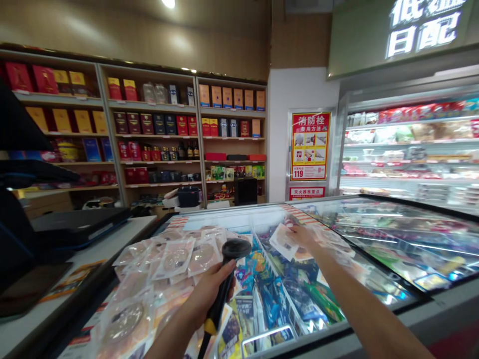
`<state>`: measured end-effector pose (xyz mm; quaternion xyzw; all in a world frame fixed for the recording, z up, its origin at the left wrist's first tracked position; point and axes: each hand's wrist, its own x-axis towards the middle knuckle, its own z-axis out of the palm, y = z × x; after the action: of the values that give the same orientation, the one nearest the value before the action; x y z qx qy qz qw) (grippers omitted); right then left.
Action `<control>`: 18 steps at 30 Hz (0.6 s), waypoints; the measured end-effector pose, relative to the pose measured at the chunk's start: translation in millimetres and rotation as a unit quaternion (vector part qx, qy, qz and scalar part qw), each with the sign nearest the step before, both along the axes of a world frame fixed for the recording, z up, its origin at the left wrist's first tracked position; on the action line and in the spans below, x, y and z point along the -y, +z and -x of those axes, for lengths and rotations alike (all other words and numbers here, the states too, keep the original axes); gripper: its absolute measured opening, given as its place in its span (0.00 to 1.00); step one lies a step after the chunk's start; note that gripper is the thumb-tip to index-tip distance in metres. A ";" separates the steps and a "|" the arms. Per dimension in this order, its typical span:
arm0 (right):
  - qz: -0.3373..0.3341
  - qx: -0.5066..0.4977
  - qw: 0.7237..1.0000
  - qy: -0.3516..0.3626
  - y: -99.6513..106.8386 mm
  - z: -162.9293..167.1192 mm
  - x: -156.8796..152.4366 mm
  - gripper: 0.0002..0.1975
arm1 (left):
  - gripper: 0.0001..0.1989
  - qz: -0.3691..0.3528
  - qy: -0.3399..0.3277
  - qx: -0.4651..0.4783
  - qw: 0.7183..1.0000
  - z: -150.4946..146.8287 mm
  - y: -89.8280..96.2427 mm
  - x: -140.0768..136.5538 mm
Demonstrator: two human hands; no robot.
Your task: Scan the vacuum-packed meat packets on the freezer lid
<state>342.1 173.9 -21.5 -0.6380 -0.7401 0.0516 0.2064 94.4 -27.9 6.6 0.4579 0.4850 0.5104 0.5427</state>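
Observation:
My left hand is wrapped round the handle of a black barcode scanner, its head up and its cable running down toward me. My right hand reaches farther out over the freezer and pinches the edge of a flat, clear-and-white plastic packet, somewhat blurred. More such packets lie beside and under that hand on the glass. To the left of the scanner, a broad heap of similar flat packets, with round contents showing through, covers the glass top.
A chest freezer with bagged goods under glass spans the front. On the left stands a counter with dark checkout equipment. Shelves of boxes line the back wall; a refrigerated display is at right.

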 end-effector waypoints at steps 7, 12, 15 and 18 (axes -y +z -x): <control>-0.041 -0.035 0.997 0.047 25.5 39.8 8.0 0.14 | 0.14 -0.022 -0.049 -0.021 0.998 -4.6 6.4 13.1; -0.040 -0.046 0.996 0.059 35.6 60.2 12.9 0.15 | 0.14 -0.022 -0.055 -0.018 0.998 -0.5 5.0 13.1; -0.042 -0.045 0.996 0.061 37.0 66.0 15.3 0.16 | 0.15 -0.024 -0.052 -0.012 0.998 4.4 2.5 12.2; -0.043 -0.041 0.997 0.054 36.7 68.5 15.3 0.16 | 0.15 -0.025 -0.038 -0.010 0.999 10.0 0.2 11.6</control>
<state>273.6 158.6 15.2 -0.5853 -0.7657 0.0569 0.2606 84.5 -39.4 6.8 0.4948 0.4596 0.4965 0.5453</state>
